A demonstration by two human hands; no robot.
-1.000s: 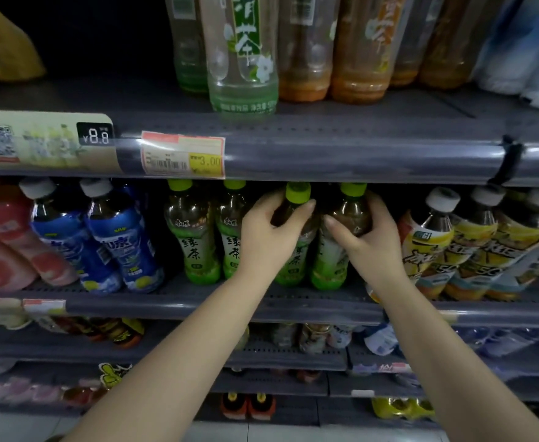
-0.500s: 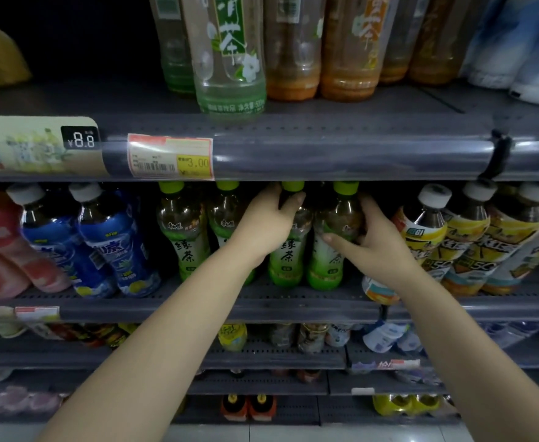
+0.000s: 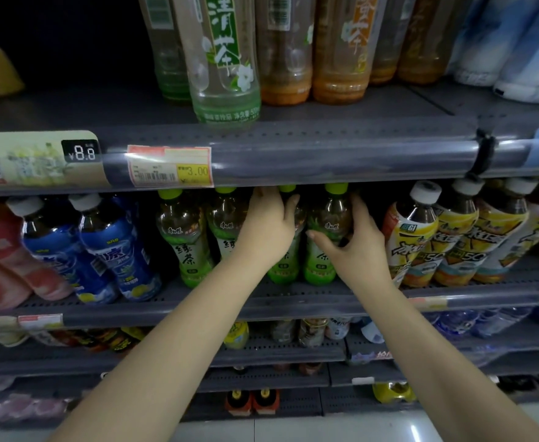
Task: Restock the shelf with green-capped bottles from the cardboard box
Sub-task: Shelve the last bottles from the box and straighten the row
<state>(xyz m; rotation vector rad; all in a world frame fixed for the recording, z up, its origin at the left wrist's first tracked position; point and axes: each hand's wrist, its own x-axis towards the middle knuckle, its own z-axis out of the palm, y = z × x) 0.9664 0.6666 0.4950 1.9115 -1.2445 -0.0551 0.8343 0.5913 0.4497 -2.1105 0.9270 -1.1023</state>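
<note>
Green-capped bottles [image 3: 327, 234] stand in a row of four at frame centre on the middle shelf [image 3: 293, 301], under the price rail [image 3: 325, 161]. Head view only. Left hand [image 3: 266, 231] is wrapped round the third bottle from the left [image 3: 285, 266], thumb at its right side, fingers reaching up behind the neck under the rail. Right hand [image 3: 355, 250] grips the fourth bottle, the rightmost, fingers curled round its right side, thumb across the label front. Both bottles upright, bases on the shelf, touching each other. Two more green-capped bottles [image 3: 185, 240] stand just left of the left hand. Blue-label bottles [image 3: 115, 250] lean at centre left, pink ones [image 3: 3, 266] at far left edge. Yellow-label white-capped bottles [image 3: 421, 240] lean at centre right, just beside the right hand. Upper shelf holds tall green [image 3: 226, 59] and amber bottles [image 3: 341, 52] at top centre. Price tag reading 3.00 [image 3: 171, 167] on the rail, left of centre. Lower shelves blurred, dim. Cardboard box not visible.
</note>
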